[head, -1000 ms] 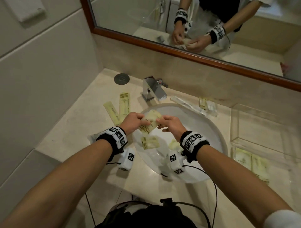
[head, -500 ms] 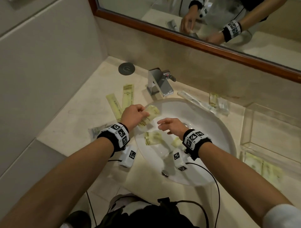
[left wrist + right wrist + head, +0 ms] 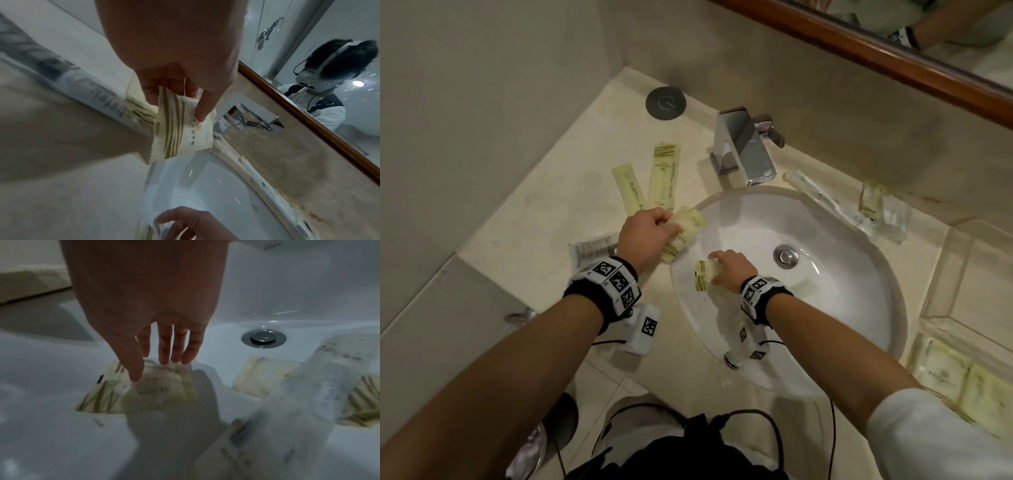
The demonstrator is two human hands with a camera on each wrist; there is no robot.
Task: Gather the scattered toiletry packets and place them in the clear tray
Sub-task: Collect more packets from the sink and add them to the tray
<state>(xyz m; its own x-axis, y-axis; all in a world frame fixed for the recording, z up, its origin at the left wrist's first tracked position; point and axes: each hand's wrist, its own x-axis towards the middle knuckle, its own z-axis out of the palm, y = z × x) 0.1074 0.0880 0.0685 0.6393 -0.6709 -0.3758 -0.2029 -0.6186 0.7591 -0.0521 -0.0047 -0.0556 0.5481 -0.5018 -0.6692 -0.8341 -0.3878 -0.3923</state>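
My left hand (image 3: 666,229) hovers at the sink's left rim and grips a small stack of pale yellow toiletry packets (image 3: 686,231); the left wrist view shows thumb and fingers (image 3: 202,113) pinching the striped packets (image 3: 180,129). My right hand (image 3: 714,266) reaches down inside the white sink (image 3: 859,342). Its straight fingertips (image 3: 164,361) touch a yellow packet (image 3: 160,389) lying on the basin wall. Another packet (image 3: 263,379) lies near the drain. Two long yellow packets (image 3: 664,178) lie on the counter to the left. The clear tray (image 3: 941,270) stands at the right.
A chrome tap (image 3: 743,147) stands behind the sink, a round grey cap (image 3: 665,102) in the corner. Clear-wrapped items (image 3: 883,209) lie at the back right. A silvery packet (image 3: 592,246) lies beside my left wrist. More yellow packets (image 3: 959,377) show by the tray's near side.
My right hand let go of the packets that both hands held and dropped into the basin onto a packet. My left hand carried its packets left to the sink rim.
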